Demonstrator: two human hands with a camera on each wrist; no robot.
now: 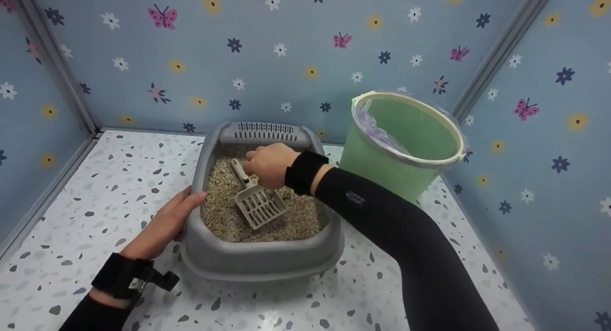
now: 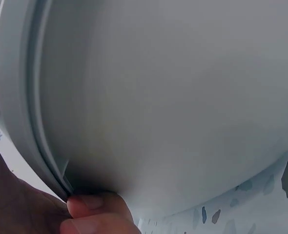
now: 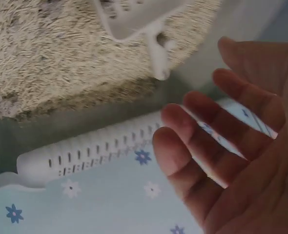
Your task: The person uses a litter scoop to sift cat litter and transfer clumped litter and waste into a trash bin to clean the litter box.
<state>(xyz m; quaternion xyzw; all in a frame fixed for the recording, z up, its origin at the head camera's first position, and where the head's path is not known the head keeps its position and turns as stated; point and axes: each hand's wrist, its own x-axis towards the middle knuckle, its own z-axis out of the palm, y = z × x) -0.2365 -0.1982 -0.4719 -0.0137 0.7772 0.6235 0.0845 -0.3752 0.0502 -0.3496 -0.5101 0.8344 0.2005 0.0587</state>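
At the litter tray's (image 1: 262,261) 9 o'clock, the left hand (image 1: 169,216) clamps the rim (image 1: 204,161), probably for steadiness, while the right hand (image 1: 272,165), fingers apart, hovers empty near the scoop (image 1: 260,206) lying on litter (image 1: 300,221).

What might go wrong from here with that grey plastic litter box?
The pale slotted scoop lies loose on tan granular litter, not gripped by the right hand; a hasty grab might flick some out. The left hand holds only one side of the grey plastic litter box, so a tug could shift it. The purple plastic liner bunches inside the round green bin, so things dropped in might miss it.
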